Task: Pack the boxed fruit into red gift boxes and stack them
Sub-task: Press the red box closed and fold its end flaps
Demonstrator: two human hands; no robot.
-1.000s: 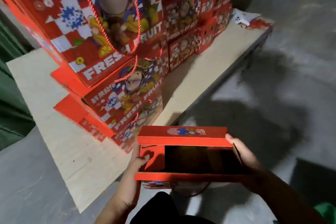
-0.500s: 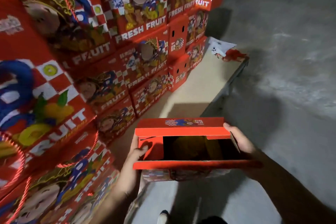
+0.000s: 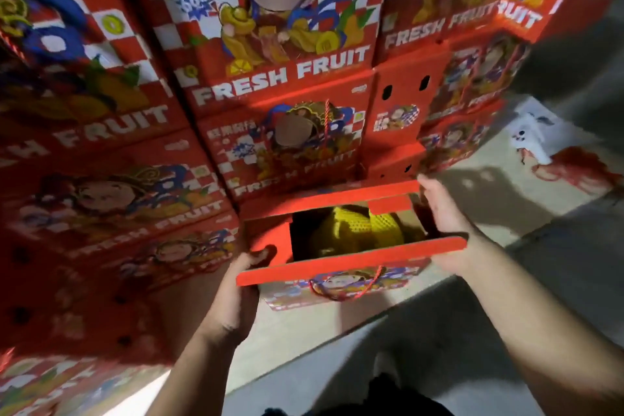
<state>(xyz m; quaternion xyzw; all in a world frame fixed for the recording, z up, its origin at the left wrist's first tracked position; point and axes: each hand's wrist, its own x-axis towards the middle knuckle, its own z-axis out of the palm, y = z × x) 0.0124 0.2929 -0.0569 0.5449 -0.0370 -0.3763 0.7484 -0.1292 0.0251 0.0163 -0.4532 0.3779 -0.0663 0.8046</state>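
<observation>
The open red cardboard gift box (image 3: 351, 246) is now right up against the tall stack of red printed "FRESH FRUIT" gift boxes (image 3: 270, 78); half a second ago the stack was further off and a strip of bare counter showed between them. I judge the carry nearly done, with closing the flaps and setting the box onto or beside the stack still left.

The left hand (image 3: 236, 287) grips the box's left end, its thumb hooked over the near flap. The right hand (image 3: 442, 209) holds the right end, fingers wrapped round the far corner by the stack. The box hangs in the air in front of the stack, above the pale wooden counter (image 3: 489, 186).

Inside the box only yellow foam netting (image 3: 358, 230) shows; the fruit itself is hidden in shadow. The stack runs out of view above and to the left. A white-and-red object (image 3: 553, 152) lying on the counter right of the stack is too blurred to name.
</observation>
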